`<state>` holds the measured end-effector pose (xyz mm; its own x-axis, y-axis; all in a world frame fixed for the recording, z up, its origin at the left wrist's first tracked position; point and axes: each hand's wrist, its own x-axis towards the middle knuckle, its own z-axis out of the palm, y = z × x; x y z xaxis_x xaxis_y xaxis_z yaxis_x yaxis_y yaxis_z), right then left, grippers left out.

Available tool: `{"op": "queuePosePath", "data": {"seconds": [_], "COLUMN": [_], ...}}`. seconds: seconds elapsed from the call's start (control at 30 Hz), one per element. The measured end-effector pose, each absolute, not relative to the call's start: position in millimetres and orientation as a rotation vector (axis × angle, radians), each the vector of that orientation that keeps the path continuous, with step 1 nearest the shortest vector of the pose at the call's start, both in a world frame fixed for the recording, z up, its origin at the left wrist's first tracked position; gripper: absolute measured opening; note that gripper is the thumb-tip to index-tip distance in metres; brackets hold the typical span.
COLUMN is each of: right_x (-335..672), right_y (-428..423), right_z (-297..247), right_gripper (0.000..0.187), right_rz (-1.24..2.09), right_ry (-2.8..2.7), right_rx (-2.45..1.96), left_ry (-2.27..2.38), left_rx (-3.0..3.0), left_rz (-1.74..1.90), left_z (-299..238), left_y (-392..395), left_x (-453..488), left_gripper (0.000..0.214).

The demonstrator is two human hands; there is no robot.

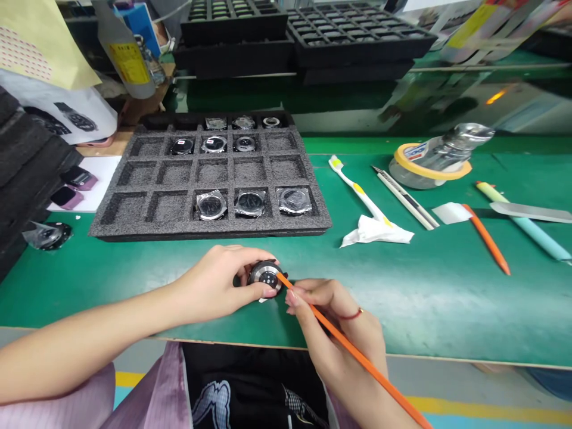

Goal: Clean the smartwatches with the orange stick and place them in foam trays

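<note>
While my left hand [227,277] pinches a round watch [268,278] between thumb and fingers, near the front edge of the green table [415,304], my right hand [348,325] pinches an orange stick [339,337], whose tip seems to touch its back. I judge that work on this piece is under way, not finished. Beyond it, the foam tray [179,231] carries nine more pieces; which of them are done, I cannot tell. To the right lies a toothbrush [353,183] upon a crumpled tissue [373,232]. Further back stand stacked black trays [236,58] and a labelled bottle [127,59].
</note>
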<state>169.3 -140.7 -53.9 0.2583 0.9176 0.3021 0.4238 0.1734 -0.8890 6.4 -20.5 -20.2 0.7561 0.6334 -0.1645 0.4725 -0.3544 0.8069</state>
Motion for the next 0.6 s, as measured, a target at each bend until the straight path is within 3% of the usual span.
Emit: {"op": "queuePosePath", "data": {"seconds": [0.6], "right_x": [173.3], "right_y": [-139.4], "right_z": [-55.4], "right_gripper": [0.008], "right_rz": [0.679], "right_ry": [-1.173], "right_rx": [-1.356], "left_ry": [0.848], "left_rx": [1.98], "left_rz": [0.186], "left_z": [-18.7], "left_y": [-18.5], "left_x": [6.2], "left_gripper": [0.029]}}
